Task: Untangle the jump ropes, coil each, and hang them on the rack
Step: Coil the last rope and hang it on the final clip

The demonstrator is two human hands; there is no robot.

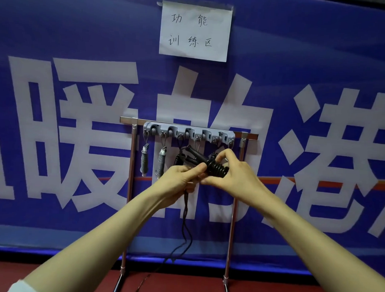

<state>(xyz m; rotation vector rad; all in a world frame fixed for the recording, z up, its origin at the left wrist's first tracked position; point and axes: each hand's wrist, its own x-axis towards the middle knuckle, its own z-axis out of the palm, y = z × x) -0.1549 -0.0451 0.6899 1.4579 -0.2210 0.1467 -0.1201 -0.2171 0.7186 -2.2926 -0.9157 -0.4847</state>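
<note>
Black jump rope (214,167), seemingly one of four, is gripped by both the left hand (181,180) and right hand (232,169) before the rack (188,131). Its tail (185,222) trails to the red floor (182,285). Two grey coils (144,160) (161,163) hang at the rack's left end, one black coil (177,159) mid-rail. The right hand covers whatever hangs at the right end. A blue banner (79,120) and paper sign (195,31) stand behind.

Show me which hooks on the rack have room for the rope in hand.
Rightmost hook, beside the right post, looks bare; so does the hook just right of the hung black rope. The one between is unclear. Left end is crowded: two gray coiled ropes.
</note>
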